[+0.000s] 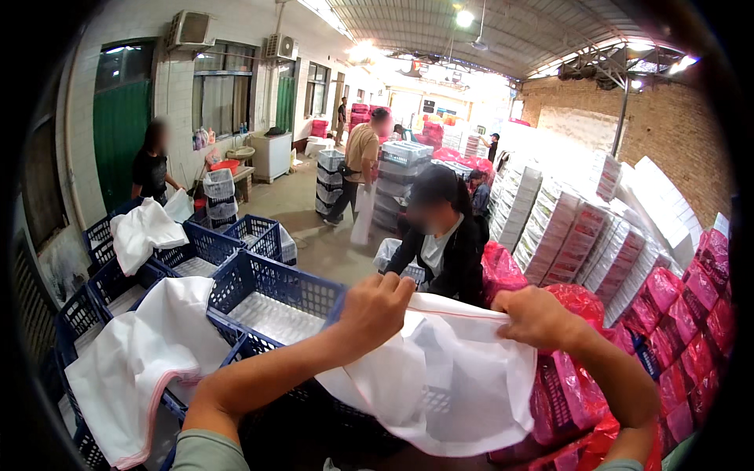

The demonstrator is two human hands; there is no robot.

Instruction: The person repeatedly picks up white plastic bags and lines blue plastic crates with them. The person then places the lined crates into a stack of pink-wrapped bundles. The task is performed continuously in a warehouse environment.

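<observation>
White fabric with pink edge stitching, perhaps a bag, hangs stretched just right of the open blue perforated crate (287, 276); call it the white cloth (471, 392). The left hand (378, 306) is closed at its upper left edge, the right hand (538, 315) grips its upper right. It seems only partway handled: lifted, not laid flat. Left of that crate, a second cloth (149, 353) lies draped over neighbouring crates (84, 315); the crate itself, holding clear packs (276, 318), is uncovered. Beyond the white cloth's right side, pink-wrapped crates (577, 392) stand stacked.
</observation>
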